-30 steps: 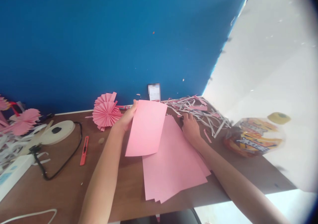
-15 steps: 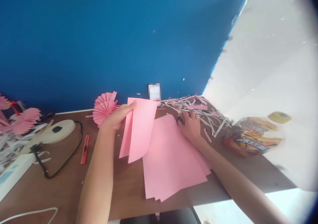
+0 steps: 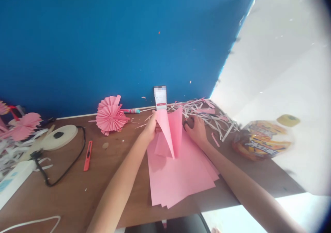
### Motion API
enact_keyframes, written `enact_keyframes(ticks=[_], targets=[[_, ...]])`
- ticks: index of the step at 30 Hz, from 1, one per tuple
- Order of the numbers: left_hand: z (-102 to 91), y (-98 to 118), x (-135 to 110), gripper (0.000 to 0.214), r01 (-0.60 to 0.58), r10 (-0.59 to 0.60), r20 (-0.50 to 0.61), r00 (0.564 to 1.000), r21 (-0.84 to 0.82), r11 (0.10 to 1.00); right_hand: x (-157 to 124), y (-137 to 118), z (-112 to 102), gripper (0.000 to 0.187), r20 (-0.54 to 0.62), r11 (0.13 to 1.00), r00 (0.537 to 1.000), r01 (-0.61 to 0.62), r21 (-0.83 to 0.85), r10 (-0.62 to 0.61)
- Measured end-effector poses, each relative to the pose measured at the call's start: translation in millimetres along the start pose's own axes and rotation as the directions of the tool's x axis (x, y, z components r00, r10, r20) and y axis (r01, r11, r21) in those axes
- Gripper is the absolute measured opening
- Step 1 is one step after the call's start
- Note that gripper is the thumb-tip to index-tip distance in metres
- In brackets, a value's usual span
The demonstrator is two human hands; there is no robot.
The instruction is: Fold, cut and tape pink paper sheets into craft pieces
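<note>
The left hand (image 3: 150, 129) is pinching a folded pink paper sheet (image 3: 171, 133) in its fingers; the right hand (image 3: 198, 132) is covering a dark object (image 3: 187, 124), grip unclear.

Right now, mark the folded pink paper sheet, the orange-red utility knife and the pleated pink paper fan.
folded pink paper sheet (image 3: 172, 131): head view, raised flap.
orange-red utility knife (image 3: 87, 156): head view, mid handle.
pleated pink paper fan (image 3: 110, 117): head view, pleat centre.

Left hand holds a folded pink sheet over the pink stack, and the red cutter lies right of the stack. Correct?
No: the head view shows the cutter left of the stack. The left hand does hold the folded sheet over the stack.
</note>
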State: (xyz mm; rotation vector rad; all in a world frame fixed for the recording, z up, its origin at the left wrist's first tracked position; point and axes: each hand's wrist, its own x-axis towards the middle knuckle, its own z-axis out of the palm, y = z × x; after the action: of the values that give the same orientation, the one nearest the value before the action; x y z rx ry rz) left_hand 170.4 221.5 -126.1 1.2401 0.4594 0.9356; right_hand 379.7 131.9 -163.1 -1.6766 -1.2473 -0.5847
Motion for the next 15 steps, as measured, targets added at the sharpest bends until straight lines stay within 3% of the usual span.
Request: enact_keyframes(ticks=[3, 7, 11, 15], targets=[[2.7, -10.4, 4.8, 0.058, -0.012, 0.012, 0.028, 1.0, -0.004, 1.0, 1.8, 4.0, -0.5, 0.046, -0.016, 0.996, 1.0, -0.002, 0.088, 0.003], [-11.8, -9.9, 10.9, 0.044, -0.079, 0.078, 0.073, 0.994, 0.015, 0.997, 4.9, 5.6, -2.2, 0.056, -0.144, 0.982, 0.987, -0.044, 0.181, 0.071], [-33.8, -4.6, 15.8, 0.048, -0.079, 0.081, 0.073, 0.994, -0.032, 0.996, 5.7, 2.4, -5.0, 0.062, -0.197, 0.965, 0.976, -0.037, 0.258, 0.09], [-47.1, -5.9, 19.8, 0.052, -0.068, 0.068, 0.0, 0.998, -0.083, 0.994, 3.8, -1.5, -6.3, 0.061, -0.229, 0.966, 0.973, 0.026, 0.256, 0.034]])
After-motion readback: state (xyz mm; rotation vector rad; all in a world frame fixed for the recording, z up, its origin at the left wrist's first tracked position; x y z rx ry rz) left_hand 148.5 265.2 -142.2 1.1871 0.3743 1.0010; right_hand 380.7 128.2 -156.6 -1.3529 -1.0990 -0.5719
